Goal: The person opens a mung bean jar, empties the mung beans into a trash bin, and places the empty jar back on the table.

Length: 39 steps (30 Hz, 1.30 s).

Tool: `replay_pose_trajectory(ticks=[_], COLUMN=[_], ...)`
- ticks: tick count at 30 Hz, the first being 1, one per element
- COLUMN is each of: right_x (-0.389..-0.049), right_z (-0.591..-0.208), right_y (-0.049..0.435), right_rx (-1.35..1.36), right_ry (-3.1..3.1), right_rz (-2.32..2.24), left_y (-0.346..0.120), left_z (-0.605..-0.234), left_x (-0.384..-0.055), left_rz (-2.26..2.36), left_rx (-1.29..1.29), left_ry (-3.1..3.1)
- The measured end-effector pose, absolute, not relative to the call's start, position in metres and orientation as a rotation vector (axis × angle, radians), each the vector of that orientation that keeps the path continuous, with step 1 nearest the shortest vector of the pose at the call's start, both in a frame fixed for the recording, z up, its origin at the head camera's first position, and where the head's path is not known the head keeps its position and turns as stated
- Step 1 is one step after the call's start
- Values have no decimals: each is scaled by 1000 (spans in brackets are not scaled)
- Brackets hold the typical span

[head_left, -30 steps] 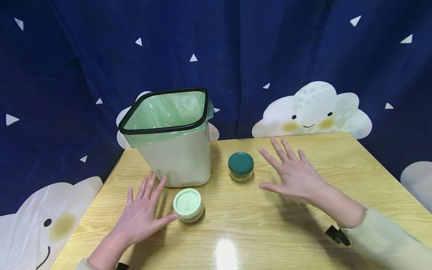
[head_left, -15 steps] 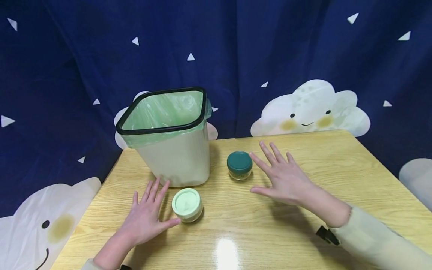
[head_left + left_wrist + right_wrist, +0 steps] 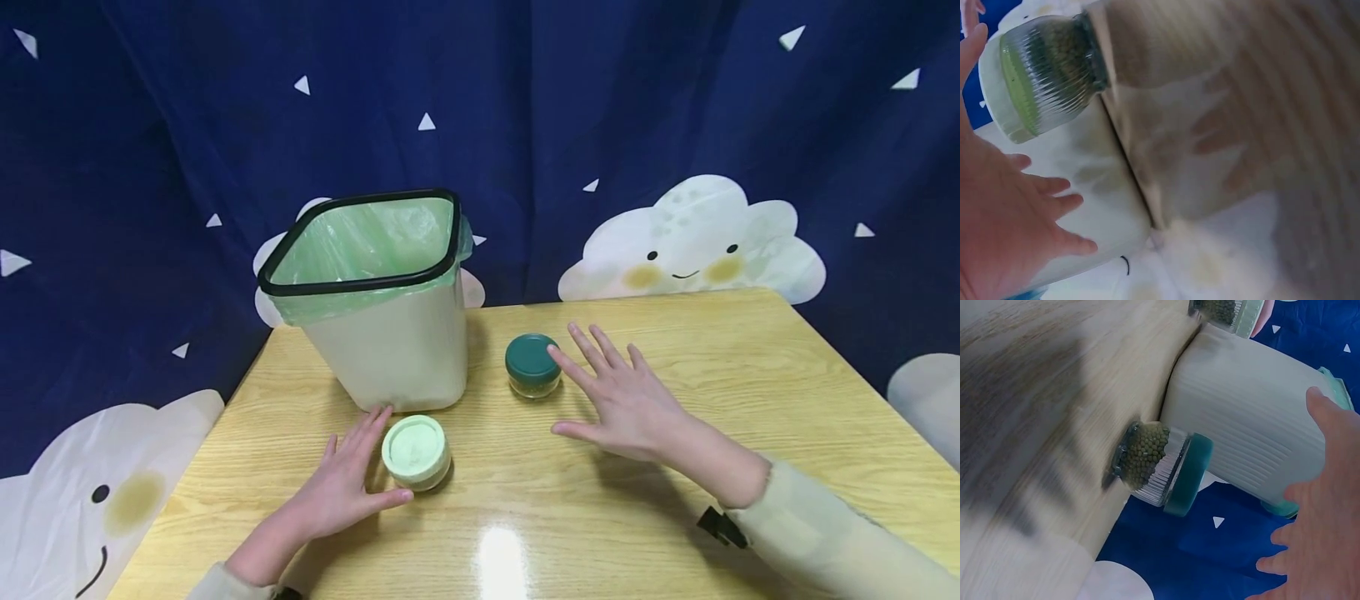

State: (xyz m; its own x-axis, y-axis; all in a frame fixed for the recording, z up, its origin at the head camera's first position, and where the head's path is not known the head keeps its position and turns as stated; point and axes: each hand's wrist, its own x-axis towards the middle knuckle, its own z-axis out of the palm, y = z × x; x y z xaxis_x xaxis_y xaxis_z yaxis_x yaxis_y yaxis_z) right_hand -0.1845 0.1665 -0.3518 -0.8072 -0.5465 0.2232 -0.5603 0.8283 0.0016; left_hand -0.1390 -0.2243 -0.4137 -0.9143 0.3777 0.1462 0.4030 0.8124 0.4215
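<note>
A small ribbed glass jar with a pale green lid [image 3: 415, 451] stands on the table in front of the bin. My left hand [image 3: 347, 479] is just left of it, fingers extended and thumb reaching along its near side. In the left wrist view this jar [image 3: 1054, 69] shows dark contents. Farther back and right stands a second jar with a dark teal lid [image 3: 532, 365]; the right wrist view shows small green beans [image 3: 1144, 453] filling part of it. My right hand [image 3: 626, 404] hovers to its right, fingers spread, index fingertip overlapping the lid's edge in the head view.
A white waste bin [image 3: 397, 350] with a black rim and green liner bag stands at the back left, close behind the pale-lidded jar. The wooden table [image 3: 517, 467] ends at a dark blue curtain [image 3: 510, 150] printed with clouds and white triangles.
My left hand has moved right, closer to the pale-lidded jar, its fingers drawing together. My right hand has moved left toward the teal-lidded jar. Both jars stay in place.
</note>
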Motion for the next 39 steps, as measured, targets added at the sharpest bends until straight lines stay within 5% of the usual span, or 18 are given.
replay_pose_trajectory(ticks=[39], right_x=[-189], right_z=[-368], right_y=[145], right_rx=[993], right_ry=[-2776], right_rz=[175], left_y=[-221], left_z=[-429], left_x=[-183], left_rz=[-1668], left_rx=[-900], left_ry=[-2850])
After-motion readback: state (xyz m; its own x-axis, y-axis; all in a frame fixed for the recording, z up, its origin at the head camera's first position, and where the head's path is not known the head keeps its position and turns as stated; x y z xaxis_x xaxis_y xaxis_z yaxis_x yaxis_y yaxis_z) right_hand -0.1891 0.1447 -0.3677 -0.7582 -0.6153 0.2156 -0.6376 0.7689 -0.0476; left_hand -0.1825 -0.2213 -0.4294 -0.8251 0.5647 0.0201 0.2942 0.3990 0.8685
